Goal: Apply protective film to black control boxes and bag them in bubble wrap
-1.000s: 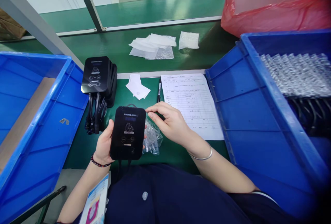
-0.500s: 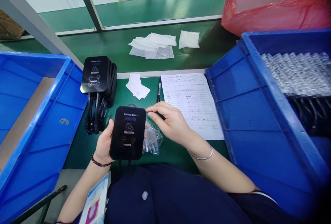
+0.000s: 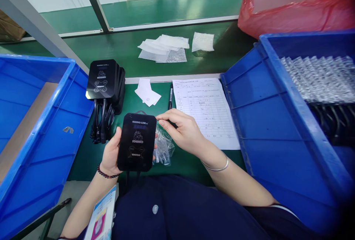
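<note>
My left hand (image 3: 111, 153) is wrapped round a black RHINO controller box (image 3: 137, 158), its printed face turned up toward me and two cords hanging from its lower edge. At the box's upper right corner, the thumb and forefinger of my right hand (image 3: 180, 129) pinch together on something too small to make out. Beneath the box and beside its right edge lies a crumpled clear plastic bag (image 3: 164, 149). A stack of similar black controller boxes (image 3: 102, 79) sits to the left, with black cables (image 3: 102, 121) trailing toward me.
Blue crates stand left (image 3: 63, 121) and right (image 3: 266, 121); the right one holds bubble-wrapped items (image 3: 321, 77). A printed form (image 3: 206, 110), a pen (image 3: 170, 97) and white paper slips (image 3: 148, 92) lie ahead. Farther back are white pouches (image 3: 163, 46) and a red plastic bag (image 3: 291, 7).
The controller box in my left hand has shifted very slightly to the left. My right hand keeps its pinch at the corner, nearly still.
</note>
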The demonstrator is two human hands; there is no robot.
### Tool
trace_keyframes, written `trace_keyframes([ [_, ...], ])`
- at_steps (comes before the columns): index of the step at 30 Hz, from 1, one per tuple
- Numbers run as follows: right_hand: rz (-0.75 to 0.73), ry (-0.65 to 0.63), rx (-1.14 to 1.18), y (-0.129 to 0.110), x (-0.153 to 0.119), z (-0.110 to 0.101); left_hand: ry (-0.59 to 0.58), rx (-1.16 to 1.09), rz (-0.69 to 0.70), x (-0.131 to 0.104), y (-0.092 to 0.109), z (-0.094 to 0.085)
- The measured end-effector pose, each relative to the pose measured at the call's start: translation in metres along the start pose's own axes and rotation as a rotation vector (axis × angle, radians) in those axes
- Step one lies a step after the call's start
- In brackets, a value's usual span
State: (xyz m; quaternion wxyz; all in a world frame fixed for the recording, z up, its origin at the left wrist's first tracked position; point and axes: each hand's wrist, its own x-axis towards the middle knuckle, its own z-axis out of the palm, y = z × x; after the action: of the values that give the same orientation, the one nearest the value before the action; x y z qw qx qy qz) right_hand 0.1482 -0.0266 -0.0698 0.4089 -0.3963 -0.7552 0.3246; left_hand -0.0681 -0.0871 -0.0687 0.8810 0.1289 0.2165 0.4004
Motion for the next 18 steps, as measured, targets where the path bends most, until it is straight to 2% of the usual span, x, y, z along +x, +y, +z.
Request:
trace_keyframes([
  [18,-0.010,-0.008,-0.020,-0.0021,-0.0009,-0.0014,0.030,0.019,0.004,-0.0014,-0.0007,0.0040],
])
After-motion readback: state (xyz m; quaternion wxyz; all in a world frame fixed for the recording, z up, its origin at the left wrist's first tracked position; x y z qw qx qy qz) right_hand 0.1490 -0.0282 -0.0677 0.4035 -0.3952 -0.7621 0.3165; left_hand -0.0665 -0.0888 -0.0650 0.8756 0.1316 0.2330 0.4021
